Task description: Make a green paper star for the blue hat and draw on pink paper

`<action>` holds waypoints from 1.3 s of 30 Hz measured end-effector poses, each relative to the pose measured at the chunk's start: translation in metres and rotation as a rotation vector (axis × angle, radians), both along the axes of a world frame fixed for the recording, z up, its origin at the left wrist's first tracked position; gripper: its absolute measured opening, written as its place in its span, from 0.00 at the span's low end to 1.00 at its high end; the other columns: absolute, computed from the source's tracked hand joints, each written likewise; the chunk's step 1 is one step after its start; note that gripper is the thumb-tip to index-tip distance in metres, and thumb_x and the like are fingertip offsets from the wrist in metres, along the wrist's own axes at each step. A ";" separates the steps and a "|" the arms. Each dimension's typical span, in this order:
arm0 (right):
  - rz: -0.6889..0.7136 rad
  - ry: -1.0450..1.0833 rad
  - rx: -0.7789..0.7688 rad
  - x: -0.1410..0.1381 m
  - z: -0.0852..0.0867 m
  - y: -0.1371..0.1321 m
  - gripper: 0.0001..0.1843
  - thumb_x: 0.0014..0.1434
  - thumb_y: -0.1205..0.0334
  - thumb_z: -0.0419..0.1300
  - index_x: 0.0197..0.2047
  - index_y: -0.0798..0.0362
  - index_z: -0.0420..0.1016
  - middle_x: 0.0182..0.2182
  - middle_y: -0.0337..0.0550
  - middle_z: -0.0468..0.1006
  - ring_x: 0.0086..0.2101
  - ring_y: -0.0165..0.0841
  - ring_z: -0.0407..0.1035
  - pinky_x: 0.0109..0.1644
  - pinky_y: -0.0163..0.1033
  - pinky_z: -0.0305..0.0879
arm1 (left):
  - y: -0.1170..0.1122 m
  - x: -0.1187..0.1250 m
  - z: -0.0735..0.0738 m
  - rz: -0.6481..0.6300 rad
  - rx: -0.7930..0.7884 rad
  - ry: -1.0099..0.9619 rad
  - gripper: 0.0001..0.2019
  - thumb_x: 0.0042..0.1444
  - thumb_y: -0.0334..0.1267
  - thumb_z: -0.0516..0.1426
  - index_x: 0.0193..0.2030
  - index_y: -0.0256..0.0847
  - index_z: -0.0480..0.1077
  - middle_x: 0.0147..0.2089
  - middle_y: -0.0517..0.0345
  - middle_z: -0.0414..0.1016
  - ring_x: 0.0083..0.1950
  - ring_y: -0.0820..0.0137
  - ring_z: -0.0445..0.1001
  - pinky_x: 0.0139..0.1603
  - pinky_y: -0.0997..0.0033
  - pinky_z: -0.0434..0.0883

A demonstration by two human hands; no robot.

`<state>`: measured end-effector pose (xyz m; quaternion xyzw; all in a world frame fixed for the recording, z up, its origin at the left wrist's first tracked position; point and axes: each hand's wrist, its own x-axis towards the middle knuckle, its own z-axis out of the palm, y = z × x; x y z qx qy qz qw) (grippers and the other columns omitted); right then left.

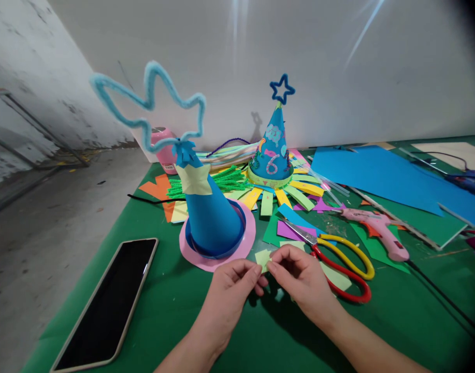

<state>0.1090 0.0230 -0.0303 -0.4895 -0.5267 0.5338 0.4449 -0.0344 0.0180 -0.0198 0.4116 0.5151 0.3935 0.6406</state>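
Between my left hand and my right hand is a small pale green paper piece, pinched by the fingers of both. Its lower part is hidden behind my fingertips. Just beyond my left hand stands a blue paper cone hat with a pink brim. A pale green paper star is on its upper front, and a large light-blue pipe-cleaner star rises from its tip. Scissors with one yellow and one red handle lie beside my right hand, on paper scraps.
A phone lies at the left. A decorated blue cone hat stands at the back amid paper strips. Green pipe cleaners, a pink glue gun with a cord, blue sheets and a pink container are on the green table.
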 end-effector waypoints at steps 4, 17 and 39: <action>-0.003 0.019 -0.002 -0.001 0.001 0.000 0.07 0.52 0.61 0.57 0.27 0.54 0.65 0.20 0.34 0.64 0.22 0.25 0.58 0.24 0.31 0.55 | 0.000 0.002 0.005 0.001 0.055 0.098 0.09 0.50 0.39 0.56 0.23 0.36 0.70 0.23 0.58 0.71 0.26 0.74 0.65 0.28 0.76 0.61; -0.011 -0.018 -0.009 -0.002 0.000 0.001 0.08 0.52 0.60 0.57 0.26 0.54 0.64 0.19 0.35 0.66 0.21 0.26 0.60 0.23 0.31 0.56 | -0.001 0.003 0.006 -0.027 0.119 0.159 0.10 0.49 0.38 0.56 0.21 0.36 0.70 0.22 0.59 0.69 0.25 0.73 0.65 0.28 0.75 0.60; -0.049 -0.079 0.063 -0.002 0.002 -0.001 0.07 0.53 0.62 0.56 0.25 0.54 0.65 0.18 0.35 0.67 0.21 0.26 0.60 0.23 0.31 0.57 | -0.001 0.004 0.000 -0.005 0.124 0.186 0.08 0.46 0.37 0.57 0.22 0.36 0.71 0.22 0.57 0.70 0.25 0.72 0.65 0.27 0.75 0.62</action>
